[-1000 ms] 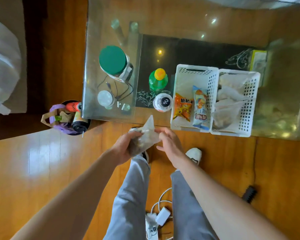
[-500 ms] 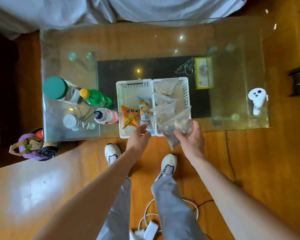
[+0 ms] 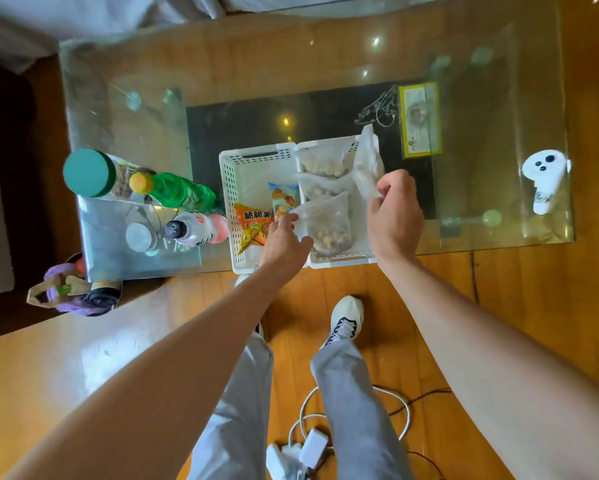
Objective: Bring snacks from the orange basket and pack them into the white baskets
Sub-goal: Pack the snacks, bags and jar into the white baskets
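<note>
Looking down over a glass table point(image 3: 325, 53) with two white baskets side by side at its near edge. Left basket point(image 3: 237, 188): an orange chip packet point(image 3: 253, 226) lying flat and a blue snack packet point(image 3: 283, 199) against the dividing wall. Right basket point(image 3: 339, 259): three clear bags of nuts, stacked front to back, one at the far end point(image 3: 322, 161), one in the middle point(image 3: 322, 190), one nearest point(image 3: 329, 223). Right hand point(image 3: 393, 216) raised above the right basket's outer side, fingers curled, pinching a fourth clear bag point(image 3: 369, 168) that stands upright over the rim. Left hand point(image 3: 284, 245) reaching over the near wall between the baskets, fingertips pinching the top corner of the nearest bag. Orange basket not in view.

Left of the baskets on the glass: a jar with a green lid point(image 3: 90, 173), a green bottle point(image 3: 173, 190), a white bottle with a black cap point(image 3: 194, 230), all seen lying towards the camera. Further right, a yellow-edged box point(image 3: 420, 121) and a white controller point(image 3: 544, 181). Below the table's left corner, a bin point(image 3: 80, 292) holding a purple bag. On the wooden floor, grey trousers, white shoes, and a white charger point(image 3: 312, 443) with cable.
</note>
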Demonstrator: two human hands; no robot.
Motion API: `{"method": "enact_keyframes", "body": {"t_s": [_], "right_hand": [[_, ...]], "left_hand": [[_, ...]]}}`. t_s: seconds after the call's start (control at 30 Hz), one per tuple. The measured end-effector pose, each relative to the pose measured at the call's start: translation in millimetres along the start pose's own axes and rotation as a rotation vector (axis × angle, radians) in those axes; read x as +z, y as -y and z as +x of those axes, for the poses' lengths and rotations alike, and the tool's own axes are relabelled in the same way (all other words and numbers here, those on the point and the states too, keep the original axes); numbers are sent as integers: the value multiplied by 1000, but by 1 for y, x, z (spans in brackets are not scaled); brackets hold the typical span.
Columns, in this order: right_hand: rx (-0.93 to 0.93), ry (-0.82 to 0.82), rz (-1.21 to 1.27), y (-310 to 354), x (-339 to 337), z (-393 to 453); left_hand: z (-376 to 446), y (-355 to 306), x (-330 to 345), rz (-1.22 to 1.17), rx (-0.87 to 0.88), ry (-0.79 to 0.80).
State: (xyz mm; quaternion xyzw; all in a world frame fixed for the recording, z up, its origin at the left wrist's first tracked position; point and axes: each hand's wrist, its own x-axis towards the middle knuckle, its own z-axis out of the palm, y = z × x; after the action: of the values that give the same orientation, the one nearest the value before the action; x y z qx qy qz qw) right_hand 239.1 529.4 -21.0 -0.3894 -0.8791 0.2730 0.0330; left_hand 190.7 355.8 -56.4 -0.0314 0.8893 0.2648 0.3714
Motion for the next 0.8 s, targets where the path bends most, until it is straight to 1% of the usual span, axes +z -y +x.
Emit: {"method": "enact_keyframes", "body": {"t_s": [0.03, 0.1, 0.17, 0.2, 0.27, 0.33, 0.43, 0.53, 0.63, 0.73, 0.8], "right_hand": [[-6, 34, -24, -1, 4, -1], [14, 176, -124, -4, 13, -6], [130, 288, -185, -7, 19, -13], [193, 301, -173, -7, 20, -15], [233, 290, -115, -3, 22, -19], [187, 291, -106, 4, 25, -24], [118, 190, -165, 23, 27, -37], [34, 167, -192, 58, 30, -57], [-68, 233, -82, 105, 42, -73], [-198, 324, 71, 159, 59, -85], [-310, 347, 141, 197, 72, -88]], "left_hand": [[1, 0, -1, 11, 3, -7], [0, 0, -3, 36, 13, -16], [-2, 2, -4, 39, 23, -13], [-4, 3, -5, 31, 30, -3], [-6, 3, -8, 16, 40, 23], [-10, 6, -13, 1, 47, 33], [-24, 16, -31, -43, 37, 33], [-47, 40, -70, 8, -17, 17], [-63, 79, -133, 112, -102, -109], [-65, 119, -199, 43, -192, -306], [-55, 136, -235, -15, -218, -421]]}}
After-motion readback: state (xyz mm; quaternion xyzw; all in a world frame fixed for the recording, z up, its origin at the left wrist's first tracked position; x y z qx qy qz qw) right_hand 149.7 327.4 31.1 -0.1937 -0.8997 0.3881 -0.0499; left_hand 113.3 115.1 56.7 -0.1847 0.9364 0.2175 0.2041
